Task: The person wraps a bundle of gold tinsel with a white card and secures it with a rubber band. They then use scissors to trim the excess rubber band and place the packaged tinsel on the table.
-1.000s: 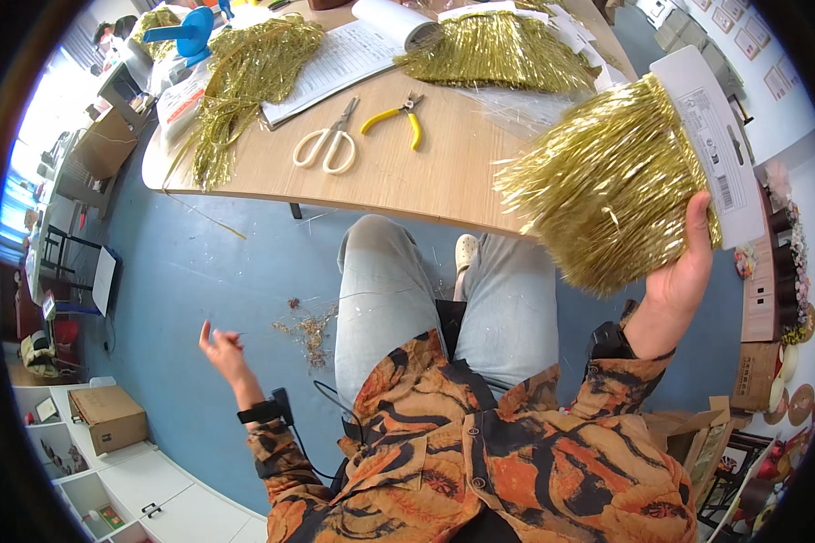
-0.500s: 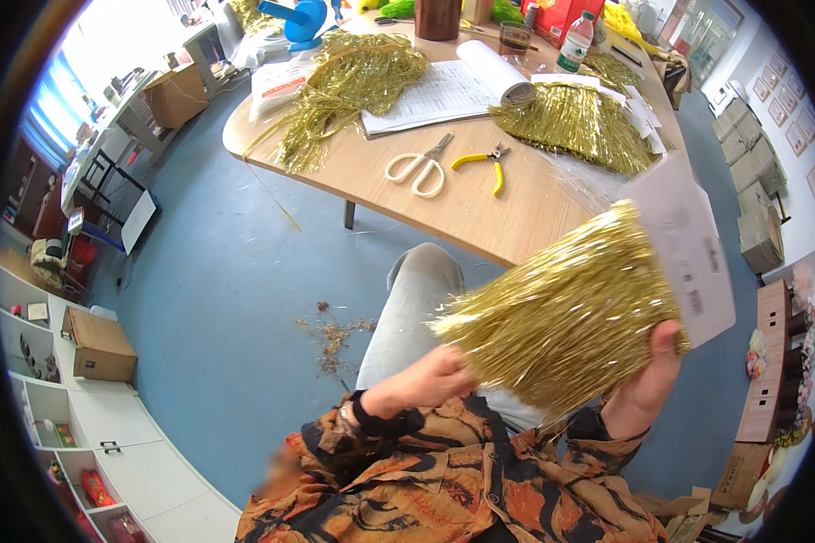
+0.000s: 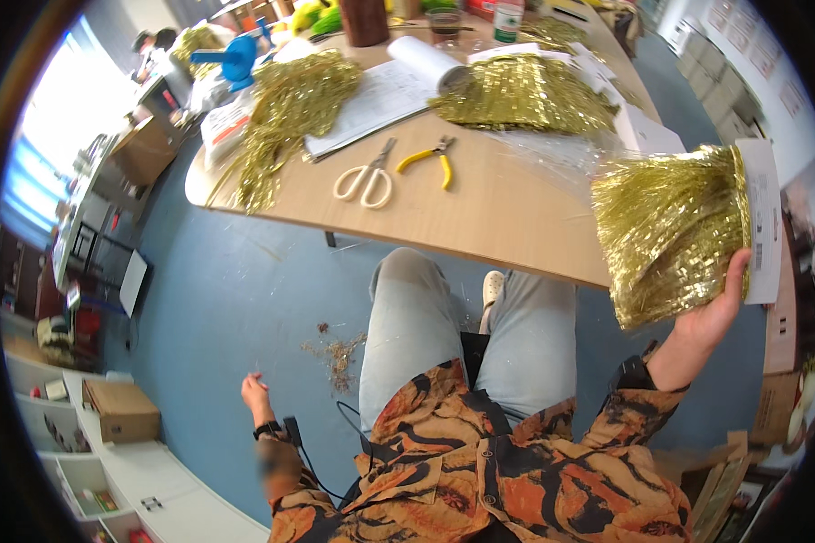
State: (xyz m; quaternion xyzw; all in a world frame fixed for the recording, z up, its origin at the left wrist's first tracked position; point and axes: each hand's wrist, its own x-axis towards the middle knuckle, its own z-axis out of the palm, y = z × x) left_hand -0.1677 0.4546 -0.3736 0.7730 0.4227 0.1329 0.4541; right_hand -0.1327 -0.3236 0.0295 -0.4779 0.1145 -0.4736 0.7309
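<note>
At the right, my right hand (image 3: 714, 308) is closed on a gold tinsel fringe (image 3: 675, 240) fixed to a white header card (image 3: 762, 208). Its thumb lies over the fringe near the card's edge, and the strands hang toward the left beside the table's front edge. Far out to the left, over the floor, my left hand (image 3: 255, 395) has its fingers drawn together; whatever may be pinched there is too small to make out. White-handled scissors (image 3: 366, 181) and yellow-handled pliers (image 3: 428, 164) lie on the table near its front edge.
The wooden table (image 3: 480, 213) also bears a loose gold tinsel bunch (image 3: 303, 100), another carded fringe (image 3: 530, 95), a clipboard with papers (image 3: 371, 113), a bottle (image 3: 508, 20) and a blue plastic device (image 3: 235, 61). Scraps (image 3: 340, 357) litter the floor. A cardboard box (image 3: 122, 410) stands left.
My left hand has left the fringe's loose ends and swung far out to the left. The fringe in my right hand has shifted right and turned; the view has moved too.
</note>
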